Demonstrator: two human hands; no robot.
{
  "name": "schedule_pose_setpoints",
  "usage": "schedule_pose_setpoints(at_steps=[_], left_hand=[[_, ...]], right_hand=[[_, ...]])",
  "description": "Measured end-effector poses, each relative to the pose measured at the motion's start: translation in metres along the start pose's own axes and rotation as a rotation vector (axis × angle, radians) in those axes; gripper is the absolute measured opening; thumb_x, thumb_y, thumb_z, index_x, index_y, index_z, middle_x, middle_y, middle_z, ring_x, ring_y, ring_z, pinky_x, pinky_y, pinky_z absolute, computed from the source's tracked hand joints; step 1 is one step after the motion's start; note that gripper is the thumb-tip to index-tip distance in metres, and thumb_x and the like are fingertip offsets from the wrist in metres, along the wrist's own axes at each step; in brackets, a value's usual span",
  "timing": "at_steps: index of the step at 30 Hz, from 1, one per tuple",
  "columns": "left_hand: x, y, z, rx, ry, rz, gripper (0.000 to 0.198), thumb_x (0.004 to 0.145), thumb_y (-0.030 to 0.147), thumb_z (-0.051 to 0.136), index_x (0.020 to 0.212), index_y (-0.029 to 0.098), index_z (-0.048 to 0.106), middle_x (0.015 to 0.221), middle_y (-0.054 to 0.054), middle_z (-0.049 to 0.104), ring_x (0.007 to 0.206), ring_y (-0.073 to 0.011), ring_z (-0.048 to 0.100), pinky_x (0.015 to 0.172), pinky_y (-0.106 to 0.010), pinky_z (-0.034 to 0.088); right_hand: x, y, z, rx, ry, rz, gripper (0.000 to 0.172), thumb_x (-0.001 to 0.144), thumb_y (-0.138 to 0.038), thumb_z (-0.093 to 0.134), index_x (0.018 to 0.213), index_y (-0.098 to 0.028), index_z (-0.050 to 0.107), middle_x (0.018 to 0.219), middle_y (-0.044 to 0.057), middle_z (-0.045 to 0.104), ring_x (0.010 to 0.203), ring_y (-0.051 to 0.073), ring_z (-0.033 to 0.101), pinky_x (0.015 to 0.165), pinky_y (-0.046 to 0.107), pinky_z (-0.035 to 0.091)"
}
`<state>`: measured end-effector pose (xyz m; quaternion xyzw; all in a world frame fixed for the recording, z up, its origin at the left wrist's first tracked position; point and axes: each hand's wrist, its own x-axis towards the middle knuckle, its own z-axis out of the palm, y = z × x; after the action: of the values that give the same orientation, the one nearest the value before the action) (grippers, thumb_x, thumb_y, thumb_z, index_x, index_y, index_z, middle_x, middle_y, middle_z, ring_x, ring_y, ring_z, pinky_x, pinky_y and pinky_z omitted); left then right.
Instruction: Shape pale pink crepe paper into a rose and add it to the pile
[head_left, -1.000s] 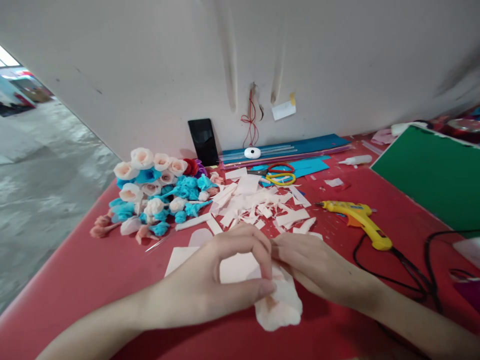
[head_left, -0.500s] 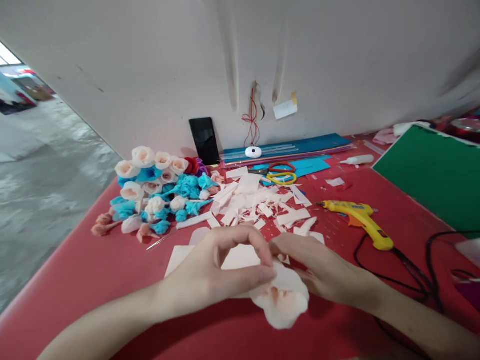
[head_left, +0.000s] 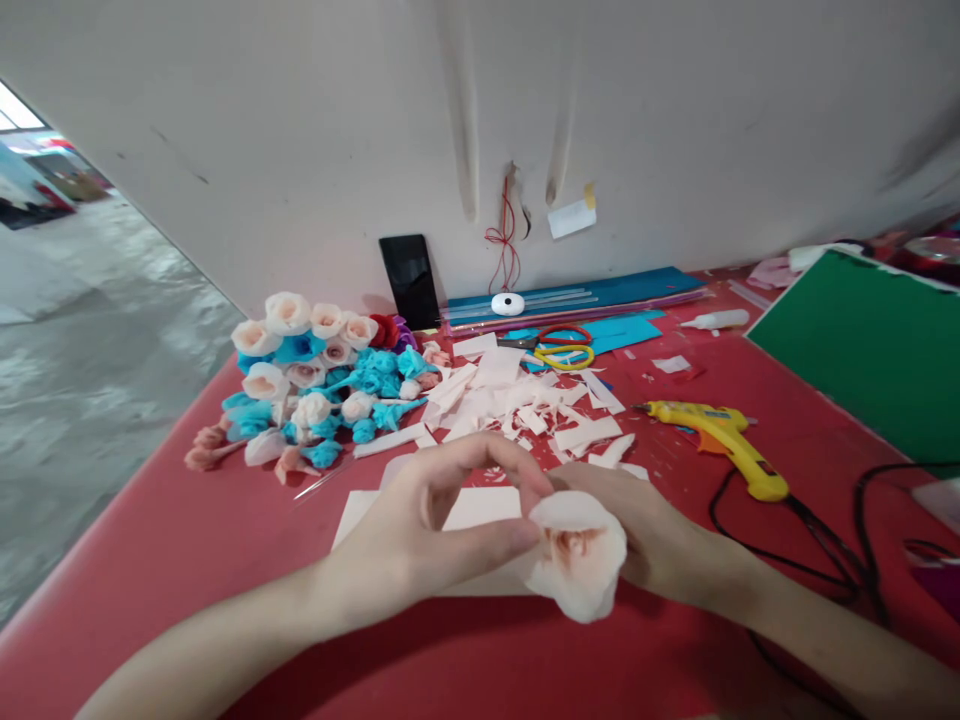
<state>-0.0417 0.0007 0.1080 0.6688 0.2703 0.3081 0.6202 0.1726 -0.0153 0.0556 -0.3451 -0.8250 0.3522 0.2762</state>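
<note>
A pale pink paper rose [head_left: 578, 553] is held low over the red table [head_left: 187, 540], its open bloom turned toward me. My left hand [head_left: 420, 530] pinches its left edge between thumb and forefinger. My right hand [head_left: 652, 535] grips the flower from behind, fingers curled around it. Under the hands lies a pale pink paper sheet [head_left: 465, 510]. Beyond them spreads a heap of pink paper scraps [head_left: 517, 400].
A pile of finished pink and blue paper flowers [head_left: 315, 375] lies at the left. A yellow glue gun [head_left: 720, 440] with a black cord sits to the right. Scissors [head_left: 559, 348], blue sheets, a black phone [head_left: 409, 282] and a green board [head_left: 870, 345] stand further back.
Both hands have turned the paper flower upward and lifted it slightly, so its rolled bloom now faces me instead of hanging down toward the table.
</note>
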Motion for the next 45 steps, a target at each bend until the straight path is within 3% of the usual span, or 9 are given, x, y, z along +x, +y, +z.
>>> schedule_pose_setpoints(at_steps=[12, 28, 36, 45], left_hand=[[0.0002, -0.0021, 0.0018, 0.020, 0.017, -0.010, 0.019, 0.075, 0.019, 0.068, 0.090, 0.022, 0.056, 0.083, 0.003, 0.057, 0.081, -0.0076, 0.051, 0.075, -0.017, 0.040], [0.0023, -0.0019, 0.0033, -0.114, -0.155, -0.063, 0.024, 0.081, 0.018, 0.061, 0.102, 0.024, 0.052, 0.091, 0.002, 0.053, 0.085, -0.0085, 0.050, 0.073, -0.018, 0.040], [-0.0004, -0.0045, 0.0021, -0.053, -0.159, -0.072, 0.029, 0.083, 0.021, 0.058, 0.110, 0.030, 0.051, 0.098, 0.002, 0.050, 0.090, -0.0092, 0.048, 0.078, -0.019, 0.039], [0.0006, -0.0027, 0.0024, -0.060, -0.124, -0.064, 0.022, 0.085, 0.022, 0.057, 0.105, 0.028, 0.053, 0.094, 0.003, 0.052, 0.088, -0.0077, 0.050, 0.078, -0.017, 0.040]], right_hand=[[0.0000, 0.0029, 0.0039, 0.084, 0.026, 0.009, 0.007, 0.083, -0.013, 0.052, 0.083, -0.019, 0.048, 0.076, -0.003, 0.053, 0.067, 0.008, 0.049, 0.060, 0.018, 0.037], [-0.0013, 0.0009, 0.0038, 0.162, -0.038, 0.023, 0.008, 0.082, -0.019, 0.055, 0.084, -0.019, 0.047, 0.081, -0.002, 0.052, 0.070, 0.009, 0.049, 0.062, 0.020, 0.037], [0.0019, -0.0018, 0.0019, 0.124, -0.111, 0.044, 0.008, 0.086, -0.023, 0.047, 0.081, -0.019, 0.044, 0.078, -0.001, 0.047, 0.068, 0.010, 0.044, 0.061, 0.023, 0.034], [0.0010, 0.0001, 0.0024, 0.084, -0.070, -0.052, 0.012, 0.082, -0.020, 0.052, 0.079, -0.018, 0.041, 0.073, -0.002, 0.045, 0.062, 0.009, 0.042, 0.056, 0.022, 0.032]])
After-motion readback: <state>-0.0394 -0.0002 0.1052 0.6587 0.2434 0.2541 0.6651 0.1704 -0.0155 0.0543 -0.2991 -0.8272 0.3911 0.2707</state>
